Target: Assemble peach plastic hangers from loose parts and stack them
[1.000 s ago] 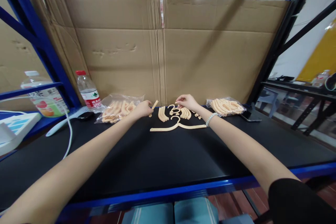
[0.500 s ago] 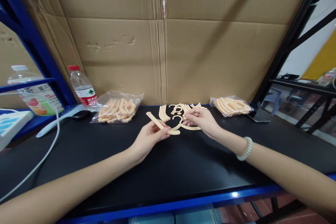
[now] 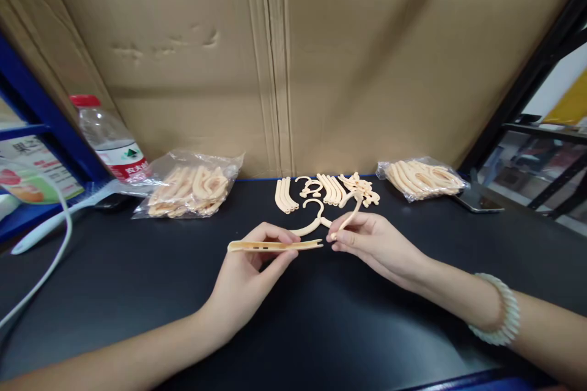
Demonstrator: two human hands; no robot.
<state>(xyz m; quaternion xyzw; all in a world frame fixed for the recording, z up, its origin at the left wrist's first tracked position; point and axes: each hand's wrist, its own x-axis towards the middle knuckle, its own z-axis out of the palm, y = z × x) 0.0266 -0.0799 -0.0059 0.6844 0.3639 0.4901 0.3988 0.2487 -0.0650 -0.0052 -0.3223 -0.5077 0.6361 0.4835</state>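
My left hand [image 3: 243, 284] pinches a cream plastic hanger arm [image 3: 270, 247], held level with its hollow side and slots towards me. Its forked end points right, close to my right fingertips but apart from them. My right hand [image 3: 385, 247] grips a cream hanger hook [image 3: 353, 216] by its lower end, the curve rising above the fingers. Just behind both hands a hanger [image 3: 307, 230] with hook and two arms lies on the black table; my right hand hides part of it. Further back are loose hanger arms [image 3: 285, 197], more arms [image 3: 331, 189] and loose hooks [image 3: 312, 188].
Small cream parts [image 3: 367, 188] are heaped at the back. Clear bags of hanger parts lie at left [image 3: 192, 192] and right [image 3: 424, 178], with a phone [image 3: 479, 200] by the right one. A red-capped bottle [image 3: 114, 146], white cable [image 3: 62, 250] and cardboard wall [image 3: 192, 73] border the table.
My left hand has turned the hanger arm from slanting to level. My right hand has drawn back from the parts, and a hook now shows in it. The view has tilted down and closer.
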